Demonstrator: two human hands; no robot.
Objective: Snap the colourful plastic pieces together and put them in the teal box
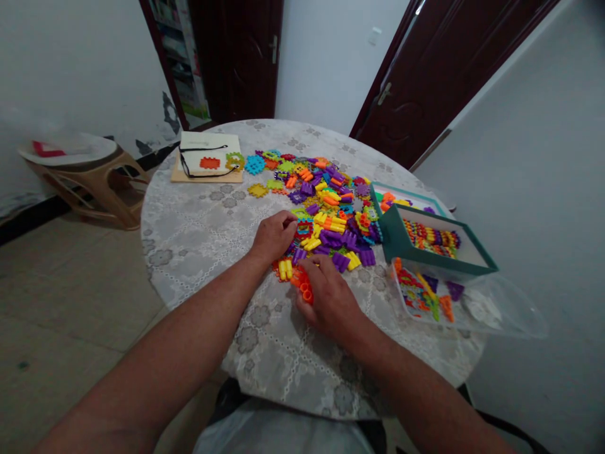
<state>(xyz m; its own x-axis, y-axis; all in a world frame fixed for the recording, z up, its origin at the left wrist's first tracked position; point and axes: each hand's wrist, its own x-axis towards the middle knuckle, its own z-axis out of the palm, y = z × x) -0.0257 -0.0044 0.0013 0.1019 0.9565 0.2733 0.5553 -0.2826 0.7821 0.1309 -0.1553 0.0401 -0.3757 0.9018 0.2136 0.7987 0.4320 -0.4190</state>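
A heap of plastic building pieces (333, 222) in purple, yellow, orange, red and green is spread over the middle of the round table. My left hand (274, 237) is at the heap's left edge, its fingers curled in beside a red piece; whatever they hold is hidden. Nearer to me, my right hand (329, 295) is closed around orange tube-shaped building pieces (306, 291), with their round open ends facing me. Just left of those lies a yellow tube piece (285, 270). Flat gear-like pieces (255, 165) lie at the far left of the heap.
A green box (394, 234) with rows of joined pieces stands right of the heap. In front of it sits a clear plastic tub (401, 302) with more pieces. Glasses (184, 167) rest on a board (208, 179) at the back left. A stool (113, 189) stands left of the table.
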